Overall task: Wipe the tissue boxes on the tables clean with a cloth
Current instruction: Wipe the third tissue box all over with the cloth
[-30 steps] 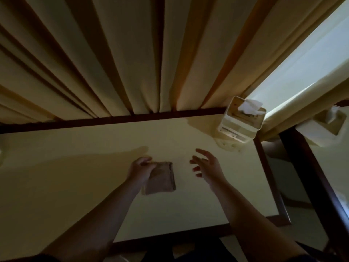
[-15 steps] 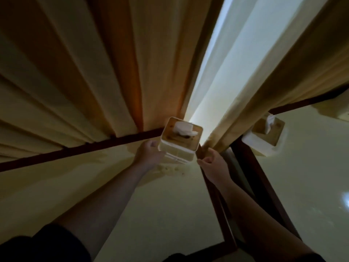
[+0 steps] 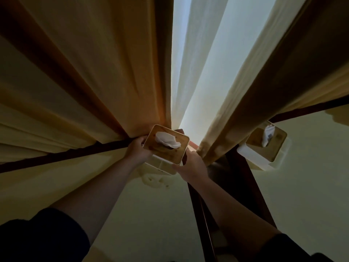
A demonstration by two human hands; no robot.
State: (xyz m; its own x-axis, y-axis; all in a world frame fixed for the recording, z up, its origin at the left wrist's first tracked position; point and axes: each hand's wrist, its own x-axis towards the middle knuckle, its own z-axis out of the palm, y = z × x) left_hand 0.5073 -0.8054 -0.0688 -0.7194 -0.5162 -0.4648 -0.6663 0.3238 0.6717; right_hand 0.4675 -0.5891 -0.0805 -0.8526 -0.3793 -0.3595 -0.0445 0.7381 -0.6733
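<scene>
1. While both hands clasp it, left hand (image 3: 136,151) and right hand (image 3: 192,165) on opposite sides, the tissue box (image 3: 166,148) sits at the counter (image 3: 132,214) far corner against curtains (image 3: 94,82).
2. Its square lid looks wooden, its body white.

Heavy tan curtains (image 3: 90,76) hang in deep folds across the far side of the dim room. They part in the middle, where a sheer white curtain (image 3: 200,59) lets in pale daylight from the window behind it. A cream-topped table (image 3: 151,214) with a dark wooden edge (image 3: 66,155) stands against the curtains. Just to its right stands a second table (image 3: 302,195) of the same kind, with a narrow gap between the two dark edges.
</scene>
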